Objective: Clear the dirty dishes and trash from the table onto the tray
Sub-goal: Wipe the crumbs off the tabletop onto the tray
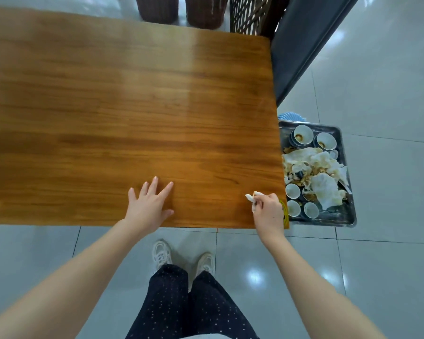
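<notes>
Near edge: left hand (148, 204) is lying flat on the counter (108, 113), grip apart, fingers spread, holding nothing. Right hand (267, 212), near the counter's right corner, is pinching a small crumpled tissue scrap (251, 197), grip clamped on it. Just past the right edge and lower, the tray (323, 221) is carrying dirty bowls (303, 134) and soiled napkins (326, 187). Judgement: late stage, trash pickup is under way; the next move is calling for carrying the scrap rightward over the edge and releasing it above the tray

left hand (149, 205) flat on table (108, 106), right hand (267, 211) pinching tissue (251, 198)
</notes>
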### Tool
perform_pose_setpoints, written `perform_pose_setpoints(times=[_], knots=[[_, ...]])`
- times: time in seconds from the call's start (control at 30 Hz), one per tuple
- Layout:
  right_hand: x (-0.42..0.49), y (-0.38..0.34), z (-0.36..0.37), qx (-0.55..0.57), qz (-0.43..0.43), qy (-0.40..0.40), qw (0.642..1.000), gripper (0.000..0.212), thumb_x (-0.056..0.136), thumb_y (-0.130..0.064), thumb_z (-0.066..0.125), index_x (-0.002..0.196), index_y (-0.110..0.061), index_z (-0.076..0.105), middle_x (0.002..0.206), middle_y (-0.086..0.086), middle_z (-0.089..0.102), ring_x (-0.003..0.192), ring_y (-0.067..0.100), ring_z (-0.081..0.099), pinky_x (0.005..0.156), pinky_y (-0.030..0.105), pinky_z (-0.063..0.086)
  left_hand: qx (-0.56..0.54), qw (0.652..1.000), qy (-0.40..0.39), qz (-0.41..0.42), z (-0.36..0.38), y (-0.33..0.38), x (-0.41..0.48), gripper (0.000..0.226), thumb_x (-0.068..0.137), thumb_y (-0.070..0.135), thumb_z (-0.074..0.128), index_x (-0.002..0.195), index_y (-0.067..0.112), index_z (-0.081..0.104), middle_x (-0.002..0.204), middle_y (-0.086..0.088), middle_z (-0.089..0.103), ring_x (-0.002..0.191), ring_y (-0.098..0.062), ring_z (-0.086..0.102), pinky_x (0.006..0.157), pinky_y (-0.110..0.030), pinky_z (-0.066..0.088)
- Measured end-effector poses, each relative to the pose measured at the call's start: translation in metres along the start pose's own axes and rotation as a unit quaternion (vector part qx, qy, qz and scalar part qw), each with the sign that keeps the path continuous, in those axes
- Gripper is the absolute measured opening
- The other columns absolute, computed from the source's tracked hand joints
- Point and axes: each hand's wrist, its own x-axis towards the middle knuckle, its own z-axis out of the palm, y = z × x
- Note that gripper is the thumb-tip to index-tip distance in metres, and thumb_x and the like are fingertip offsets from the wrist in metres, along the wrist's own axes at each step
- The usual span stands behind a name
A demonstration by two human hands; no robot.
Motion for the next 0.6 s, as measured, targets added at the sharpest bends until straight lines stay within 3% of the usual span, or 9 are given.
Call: perform_pose_setpoints(times=[0.27,0.47,0.6], knots=[[-0.026,-0.01,0.016,0.02,0.037,0.017,0.999,0.019,0.093,-0.007,0.055,0.103,-0.004,0.071,0.102,0.012,0.062,0.085,0.022,0.059,0.068,0.024,0.038,-0.009,1.0,0.001,-0.025,0.01,-0.006,-0.016,0.077,0.094,0.056,0.041,0.152,0.036,-0.006,0.161,-0.009,-0.006,0.148,-0.031,0.003,0.114,-0.057,0.009],[-0.056,-0.053,0.048,0.044,-0.048,-0.085,0.994,0.027,0.098,-0.008,0.046,0.115,-0.003,0.066,0.11,0.011,0.06,0.096,0.024,0.058,0.081,0.034,0.05,-0.015,0.999,0.007,-0.028,0.012,-0.011,-0.018,0.077,0.094,0.058,0.041,0.151,0.037,-0.007,0.161,-0.009,-0.005,0.148,-0.03,0.003,0.115,-0.056,0.01],[-0.053,-0.069,0.051,0.05,-0.095,-0.1,0.989,0.027,0.097,-0.006,0.047,0.116,-0.003,0.066,0.113,0.011,0.06,0.101,0.025,0.059,0.087,0.038,0.05,-0.02,0.999,0.014,-0.03,0.01,-0.019,-0.018,0.078,0.094,0.057,0.041,0.151,0.037,-0.007,0.161,-0.009,-0.005,0.148,-0.031,0.004,0.114,-0.057,0.011]])
